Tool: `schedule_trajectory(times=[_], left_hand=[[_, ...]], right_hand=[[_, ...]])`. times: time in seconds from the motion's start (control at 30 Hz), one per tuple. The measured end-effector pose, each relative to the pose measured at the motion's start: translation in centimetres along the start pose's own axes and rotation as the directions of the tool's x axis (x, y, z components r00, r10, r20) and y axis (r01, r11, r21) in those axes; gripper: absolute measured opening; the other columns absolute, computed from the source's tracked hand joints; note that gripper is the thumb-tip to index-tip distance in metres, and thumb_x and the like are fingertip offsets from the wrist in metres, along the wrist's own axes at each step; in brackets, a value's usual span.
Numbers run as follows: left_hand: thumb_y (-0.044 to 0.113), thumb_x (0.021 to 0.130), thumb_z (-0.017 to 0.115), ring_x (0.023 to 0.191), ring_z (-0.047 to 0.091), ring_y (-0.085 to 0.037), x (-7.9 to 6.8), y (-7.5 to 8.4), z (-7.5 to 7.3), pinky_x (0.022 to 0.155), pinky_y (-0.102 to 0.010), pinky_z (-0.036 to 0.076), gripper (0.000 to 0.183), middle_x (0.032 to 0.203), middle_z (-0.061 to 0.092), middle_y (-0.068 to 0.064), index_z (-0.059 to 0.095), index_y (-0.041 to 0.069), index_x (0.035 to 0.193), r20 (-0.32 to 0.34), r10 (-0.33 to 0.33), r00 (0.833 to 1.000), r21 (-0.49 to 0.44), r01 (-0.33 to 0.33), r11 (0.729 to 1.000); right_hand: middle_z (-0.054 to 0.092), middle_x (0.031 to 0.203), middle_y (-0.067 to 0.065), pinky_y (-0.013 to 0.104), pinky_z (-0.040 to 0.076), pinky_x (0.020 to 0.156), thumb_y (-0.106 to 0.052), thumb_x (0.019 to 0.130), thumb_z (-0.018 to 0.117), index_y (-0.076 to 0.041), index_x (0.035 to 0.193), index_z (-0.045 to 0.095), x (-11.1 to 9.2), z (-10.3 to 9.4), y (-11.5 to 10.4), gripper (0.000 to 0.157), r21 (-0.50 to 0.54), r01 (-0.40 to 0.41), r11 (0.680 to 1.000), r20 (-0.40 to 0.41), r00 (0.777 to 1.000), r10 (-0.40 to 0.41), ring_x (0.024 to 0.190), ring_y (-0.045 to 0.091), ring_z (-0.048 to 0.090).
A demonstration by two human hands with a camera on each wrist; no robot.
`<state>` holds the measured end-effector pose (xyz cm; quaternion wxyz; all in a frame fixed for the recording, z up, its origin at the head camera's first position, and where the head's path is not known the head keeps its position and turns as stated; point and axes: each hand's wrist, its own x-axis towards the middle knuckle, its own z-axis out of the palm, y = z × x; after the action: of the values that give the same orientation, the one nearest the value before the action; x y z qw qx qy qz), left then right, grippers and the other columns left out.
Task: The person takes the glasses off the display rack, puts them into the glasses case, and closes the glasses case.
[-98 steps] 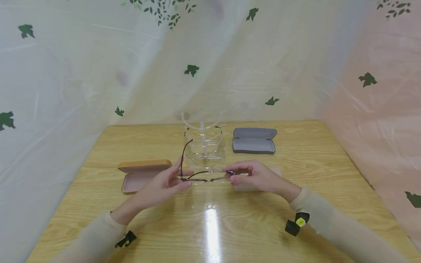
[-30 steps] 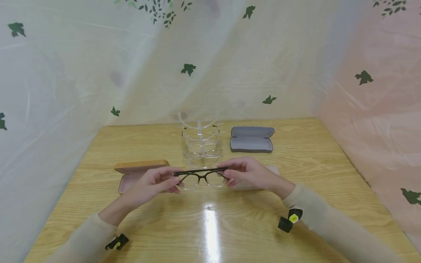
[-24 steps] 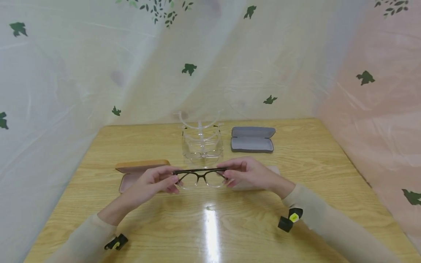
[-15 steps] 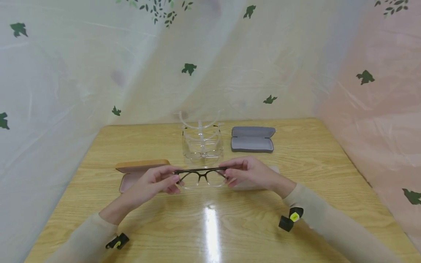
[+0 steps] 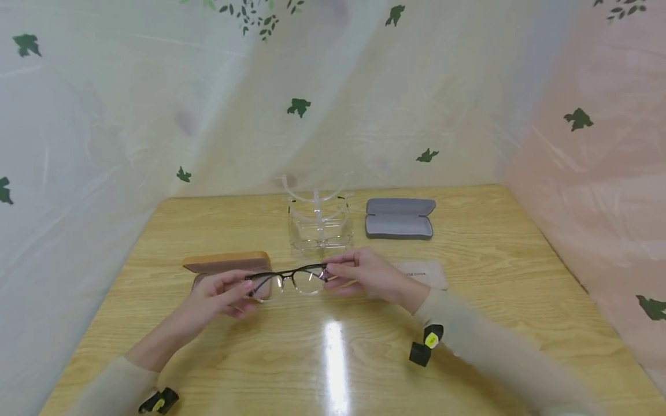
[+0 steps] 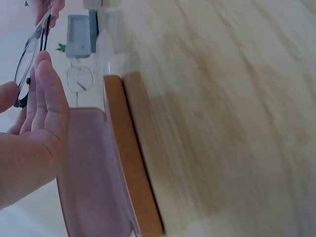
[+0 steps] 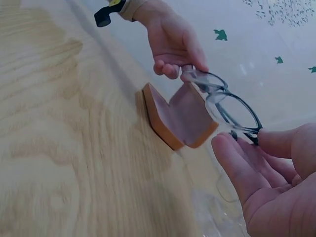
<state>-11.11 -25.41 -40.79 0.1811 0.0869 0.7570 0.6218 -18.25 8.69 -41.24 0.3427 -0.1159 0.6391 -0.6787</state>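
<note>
Both hands hold one pair of eyeglasses (image 5: 288, 277) above the table, its dark upper rim over clear lower rims, temples folded behind the lenses. My left hand (image 5: 215, 296) pinches the left end between thumb and fingers. The right end is pinched by my right hand (image 5: 366, 274). Just behind the left hand, an orange glasses case (image 5: 229, 260) with a pink lining lies open, partly covered by the hand and glasses. In the right wrist view, the same case (image 7: 182, 116) shows beneath the glasses (image 7: 232, 106).
A clear display stand (image 5: 318, 216) with other glasses on it stands at the back middle. To its right lies an open grey glasses case (image 5: 399, 219). A pale cloth (image 5: 429, 271) with printed letters is partly behind the right forearm. A curtain hangs around the table (image 5: 494, 346).
Earlier one temple stood unfolded; now the temples are folded and the glasses face me. In the last half second both hands have carried them left, toward the orange case, uncovering more of the cloth.
</note>
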Motion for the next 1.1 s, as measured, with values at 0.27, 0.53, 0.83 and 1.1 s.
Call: schedule_trajectory(times=[0.27, 0.53, 0.83, 1.1], left_hand=[[0.025, 0.106, 0.057, 0.092, 0.074, -0.029, -1.1, -1.5, -2.4, 0.08, -0.041, 0.062, 0.052, 0.113, 0.072, -0.015, 0.045, -0.013, 0.139, -0.091, -0.088, 0.992, -0.024, 0.086, 0.996], [0.027, 0.107, 0.056, 0.093, 0.074, -0.026, -1.9, -2.6, -4.5, 0.078, -0.038, 0.063, 0.068, 0.125, 0.066, -0.024, 0.026, -0.016, 0.15, -0.166, -0.152, 0.974, -0.022, 0.15, 0.988], [0.027, 0.107, 0.055, 0.093, 0.074, -0.022, -2.6, -4.0, -6.2, 0.079, -0.038, 0.062, 0.066, 0.119, 0.07, -0.017, 0.026, -0.014, 0.15, -0.209, -0.177, 0.962, -0.058, 0.169, 0.984], [0.031, 0.108, 0.053, 0.093, 0.073, -0.018, -2.7, -4.0, -7.4, 0.08, -0.039, 0.062, 0.068, 0.117, 0.072, -0.014, 0.025, -0.014, 0.15, -0.223, -0.219, 0.95, -0.062, 0.211, 0.976]], right_hand=[[0.06, 0.136, 0.025, 0.047, 0.052, 0.101, -0.006, 0.105, 0.056, 0.01, 0.146, 0.044, 2.2, 2.5, 1.0, 0.046, 0.108, -0.012, 0.994, 0.098, 0.995, 0.002, 0.123, 0.038, 0.06], [0.052, 0.145, 0.025, 0.048, 0.049, 0.104, -0.01, 0.107, 0.052, 0.009, 0.151, 0.036, 3.6, 4.3, 1.2, 0.05, 0.096, -0.072, 0.993, 0.217, 0.975, 0.05, 0.132, 0.04, 0.052], [0.05, 0.146, 0.025, 0.044, 0.051, 0.103, -0.007, 0.105, 0.053, 0.009, 0.15, 0.038, 5.6, 6.2, 1.3, 0.05, 0.113, -0.117, 0.987, 0.245, 0.966, 0.086, 0.133, 0.04, 0.051], [0.052, 0.143, 0.027, 0.045, 0.051, 0.102, -0.005, 0.104, 0.054, 0.011, 0.151, 0.033, 6.4, 6.7, 1.2, 0.053, 0.14, -0.112, 0.984, 0.212, 0.974, 0.081, 0.131, 0.042, 0.053]])
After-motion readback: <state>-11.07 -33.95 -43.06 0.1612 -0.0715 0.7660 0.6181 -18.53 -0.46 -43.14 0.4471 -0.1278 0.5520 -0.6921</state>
